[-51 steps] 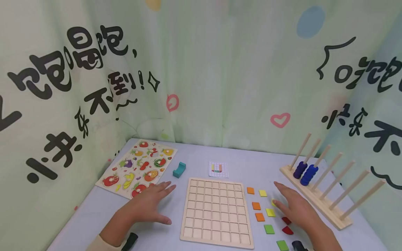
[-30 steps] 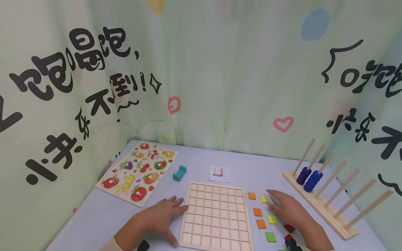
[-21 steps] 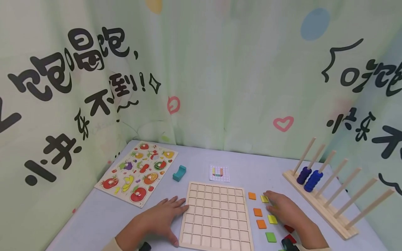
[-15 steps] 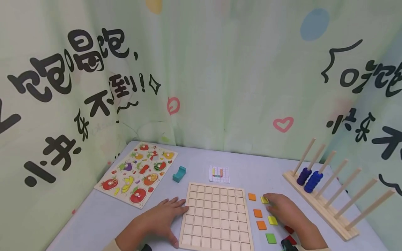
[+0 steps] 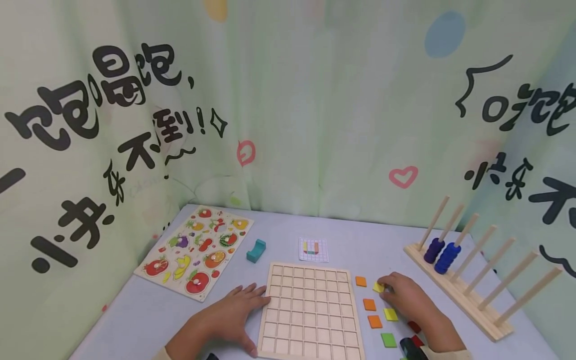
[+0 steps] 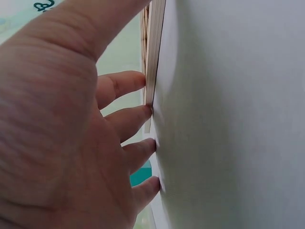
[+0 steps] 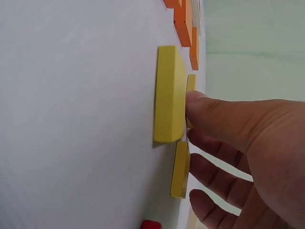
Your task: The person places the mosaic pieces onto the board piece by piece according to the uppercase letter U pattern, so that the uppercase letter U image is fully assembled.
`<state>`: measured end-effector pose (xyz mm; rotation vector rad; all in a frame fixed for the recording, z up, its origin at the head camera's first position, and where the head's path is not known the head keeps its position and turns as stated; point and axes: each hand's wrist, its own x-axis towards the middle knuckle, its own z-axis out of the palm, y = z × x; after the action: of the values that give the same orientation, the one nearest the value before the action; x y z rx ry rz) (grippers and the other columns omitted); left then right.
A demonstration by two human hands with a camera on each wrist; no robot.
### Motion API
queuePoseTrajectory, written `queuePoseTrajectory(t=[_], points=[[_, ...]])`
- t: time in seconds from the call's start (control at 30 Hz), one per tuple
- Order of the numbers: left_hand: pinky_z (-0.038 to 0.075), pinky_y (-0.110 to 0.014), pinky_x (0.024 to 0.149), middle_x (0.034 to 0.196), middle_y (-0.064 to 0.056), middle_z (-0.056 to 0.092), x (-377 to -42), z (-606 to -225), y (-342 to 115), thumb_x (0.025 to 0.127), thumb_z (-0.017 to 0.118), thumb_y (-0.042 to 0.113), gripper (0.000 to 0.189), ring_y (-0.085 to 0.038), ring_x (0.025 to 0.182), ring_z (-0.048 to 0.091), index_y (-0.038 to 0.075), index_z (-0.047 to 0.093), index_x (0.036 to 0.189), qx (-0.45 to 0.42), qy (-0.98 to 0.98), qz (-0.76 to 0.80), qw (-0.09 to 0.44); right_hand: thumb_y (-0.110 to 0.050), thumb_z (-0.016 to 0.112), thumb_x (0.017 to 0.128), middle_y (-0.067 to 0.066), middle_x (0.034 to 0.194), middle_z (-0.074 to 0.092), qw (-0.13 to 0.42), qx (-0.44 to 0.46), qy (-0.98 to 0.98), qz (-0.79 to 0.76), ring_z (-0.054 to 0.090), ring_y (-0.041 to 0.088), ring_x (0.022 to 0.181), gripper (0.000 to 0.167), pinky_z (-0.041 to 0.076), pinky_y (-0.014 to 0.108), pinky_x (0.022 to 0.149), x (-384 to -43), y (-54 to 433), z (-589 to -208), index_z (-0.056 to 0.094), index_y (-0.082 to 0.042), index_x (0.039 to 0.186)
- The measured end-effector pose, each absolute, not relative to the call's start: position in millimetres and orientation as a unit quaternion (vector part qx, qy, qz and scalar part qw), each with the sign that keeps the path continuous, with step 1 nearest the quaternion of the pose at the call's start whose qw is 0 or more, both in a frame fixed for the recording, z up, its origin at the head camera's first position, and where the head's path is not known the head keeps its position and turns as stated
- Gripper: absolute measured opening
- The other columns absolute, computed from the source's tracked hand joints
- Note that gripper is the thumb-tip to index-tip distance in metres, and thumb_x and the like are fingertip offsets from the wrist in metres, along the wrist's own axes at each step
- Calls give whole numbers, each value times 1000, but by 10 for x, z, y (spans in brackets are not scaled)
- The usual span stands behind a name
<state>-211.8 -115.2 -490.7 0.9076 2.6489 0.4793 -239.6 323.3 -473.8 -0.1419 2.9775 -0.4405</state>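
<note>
Our right hand (image 5: 408, 298) pinches a yellow tile (image 5: 377, 288) between thumb and fingers, at two to three o'clock from the gridded board (image 5: 310, 310). Our left hand (image 5: 235, 314), grip loose and fingers spread, touches the board's nine-o'clock edge. On the surface (image 5: 362, 245), orange tiles (image 5: 369, 304) lie beside the board's three-o'clock edge, a card (image 5: 314, 249) at twelve.

Behind and beside our table (image 5: 360, 237), we see pale green curtains (image 5: 351, 120) hanging in soft folds: black lettering (image 5: 54, 252) left and right of it, a pink heart (image 5: 406, 185) behind it.
</note>
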Motion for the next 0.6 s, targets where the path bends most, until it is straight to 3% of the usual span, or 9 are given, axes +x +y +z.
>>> queuePoseTrajectory(t=[0.37, 0.6], points=[[15, -55, 115, 156, 4, 31, -2106, -4895, -1143, 52, 79, 73, 111, -27, 146, 18, 30, 43, 147, 307, 925, 161, 155, -6, 70, 88, 3, 100, 60, 68, -60, 984, -152, 58, 25, 97, 29, 47, 54, 90, -2433, 3242, -4755, 66, -6, 117], [16, -57, 114, 156, 6, 31, -2098, -4900, -1129, 51, 80, 72, 109, -27, 146, 18, 33, 44, 146, 294, 926, 171, 164, -17, 72, 89, 2, 102, 59, 86, -44, 982, -165, 56, 24, 97, 30, 45, 55, 93, -2443, 3258, -4757, 68, -8, 116]])
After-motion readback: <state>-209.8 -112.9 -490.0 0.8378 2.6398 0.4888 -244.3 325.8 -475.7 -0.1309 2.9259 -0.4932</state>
